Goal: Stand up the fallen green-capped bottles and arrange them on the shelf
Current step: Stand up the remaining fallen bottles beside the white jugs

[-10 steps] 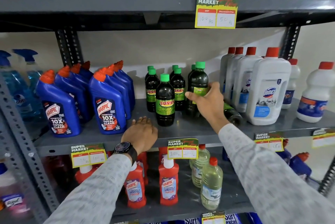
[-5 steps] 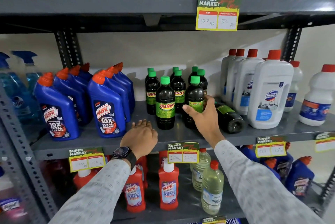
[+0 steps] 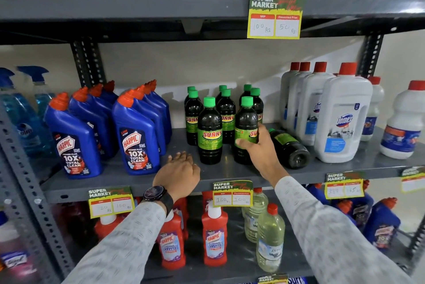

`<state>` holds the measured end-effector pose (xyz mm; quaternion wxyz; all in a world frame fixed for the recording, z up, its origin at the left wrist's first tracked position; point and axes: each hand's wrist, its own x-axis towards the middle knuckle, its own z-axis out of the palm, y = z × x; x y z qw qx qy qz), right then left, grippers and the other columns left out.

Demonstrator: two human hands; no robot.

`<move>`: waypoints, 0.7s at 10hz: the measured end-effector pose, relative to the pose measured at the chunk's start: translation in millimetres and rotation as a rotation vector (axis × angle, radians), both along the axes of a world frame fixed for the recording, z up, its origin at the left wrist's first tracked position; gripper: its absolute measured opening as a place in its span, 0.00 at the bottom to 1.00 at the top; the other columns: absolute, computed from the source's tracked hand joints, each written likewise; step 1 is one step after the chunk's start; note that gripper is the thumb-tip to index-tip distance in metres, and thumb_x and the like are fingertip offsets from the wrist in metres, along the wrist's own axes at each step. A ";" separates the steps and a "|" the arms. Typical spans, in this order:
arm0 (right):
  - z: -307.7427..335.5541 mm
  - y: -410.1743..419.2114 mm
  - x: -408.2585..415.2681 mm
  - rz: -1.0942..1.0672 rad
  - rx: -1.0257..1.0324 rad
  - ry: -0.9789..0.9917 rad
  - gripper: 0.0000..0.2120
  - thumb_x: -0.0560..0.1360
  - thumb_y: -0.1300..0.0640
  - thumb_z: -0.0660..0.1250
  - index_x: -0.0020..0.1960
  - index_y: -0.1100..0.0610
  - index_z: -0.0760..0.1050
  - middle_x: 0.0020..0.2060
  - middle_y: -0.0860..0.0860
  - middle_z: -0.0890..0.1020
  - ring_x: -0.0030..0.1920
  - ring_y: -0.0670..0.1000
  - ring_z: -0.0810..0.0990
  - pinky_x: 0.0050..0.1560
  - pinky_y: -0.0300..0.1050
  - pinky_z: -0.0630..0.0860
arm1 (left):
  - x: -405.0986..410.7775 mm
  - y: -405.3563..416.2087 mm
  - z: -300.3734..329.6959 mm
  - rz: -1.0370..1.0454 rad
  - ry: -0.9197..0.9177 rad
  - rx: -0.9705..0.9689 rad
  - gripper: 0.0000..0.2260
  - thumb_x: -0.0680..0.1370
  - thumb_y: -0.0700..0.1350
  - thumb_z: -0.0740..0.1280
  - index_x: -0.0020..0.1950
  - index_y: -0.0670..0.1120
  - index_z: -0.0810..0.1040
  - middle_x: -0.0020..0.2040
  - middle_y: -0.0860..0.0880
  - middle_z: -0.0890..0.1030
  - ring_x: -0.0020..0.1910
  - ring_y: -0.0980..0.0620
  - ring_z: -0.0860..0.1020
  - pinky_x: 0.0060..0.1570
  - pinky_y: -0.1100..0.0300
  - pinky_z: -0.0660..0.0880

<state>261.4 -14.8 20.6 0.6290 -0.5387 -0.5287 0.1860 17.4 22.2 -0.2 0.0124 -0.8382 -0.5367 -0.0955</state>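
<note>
Several dark green-capped bottles stand in rows on the middle shelf (image 3: pixel 230 174). My right hand (image 3: pixel 261 150) grips the front right bottle (image 3: pixel 245 122), upright on the shelf beside another front bottle (image 3: pixel 209 129). One fallen bottle (image 3: pixel 290 148) lies on its side just right of my hand, its base toward me and its cap toward the back. My left hand (image 3: pixel 178 172) rests palm down on the shelf's front edge, fingers loosely apart, holding nothing.
Blue Harpic bottles (image 3: pixel 135 138) crowd the shelf to the left. White Domex jugs (image 3: pixel 342 120) stand close to the right of the fallen bottle. Price tags (image 3: pixel 232 194) hang from the shelf edge. Red bottles (image 3: pixel 215 235) and clear bottles (image 3: pixel 270 237) fill the lower shelf.
My right hand has brought the held bottle down from mid-air and set it upright in the front row. My left hand has stayed put.
</note>
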 end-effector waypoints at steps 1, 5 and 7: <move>-3.1 0.5 1.8 0.047 -0.036 0.079 0.29 0.76 0.69 0.71 0.74 0.52 0.71 0.57 0.49 0.85 0.58 0.48 0.83 0.68 0.56 0.77 | -0.4 0.5 -0.9 0.002 0.001 0.001 0.27 0.85 0.51 0.46 0.83 0.41 0.58 0.84 0.42 0.58 0.83 0.46 0.56 0.81 0.48 0.49; -4.2 2.7 2.0 0.012 -0.049 -0.015 0.31 0.71 0.63 0.80 0.69 0.48 0.71 0.57 0.45 0.84 0.56 0.41 0.82 0.59 0.42 0.77 | -0.1 1.6 -1.6 0.004 -0.026 0.003 0.27 0.85 0.50 0.47 0.83 0.41 0.58 0.84 0.43 0.57 0.83 0.47 0.55 0.81 0.49 0.49; -3.7 1.7 0.5 -0.063 -0.057 -0.051 0.36 0.68 0.59 0.84 0.68 0.50 0.68 0.52 0.37 0.81 0.48 0.30 0.81 0.47 0.27 0.75 | 0.4 0.9 -1.2 0.007 -0.024 0.003 0.27 0.85 0.51 0.47 0.83 0.41 0.58 0.84 0.43 0.57 0.83 0.47 0.55 0.81 0.49 0.48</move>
